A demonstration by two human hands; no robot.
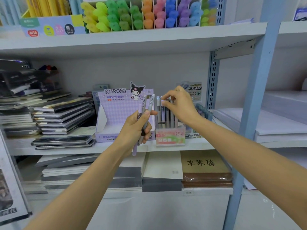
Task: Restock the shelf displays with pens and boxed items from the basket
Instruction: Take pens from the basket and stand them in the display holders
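My left hand (135,128) grips a small bunch of pens (146,105), grey and lilac, held upright in front of the purple Kuromi display box (114,113) on the middle shelf. My right hand (180,105) pinches the top of one pen (162,103) that stands among several others in the clear Fruit Soda pen holder (171,136), just right of the Kuromi box. The Kuromi box looks empty inside. No basket is in view.
Stacks of dark notebooks (61,117) fill the shelf's left side. Green-labelled packs (195,92) stand behind the pen holder. Colourful highlighters (149,14) line the upper shelf. Paper pads and a brown book (206,166) lie below. A blue upright post (255,103) bounds the right.
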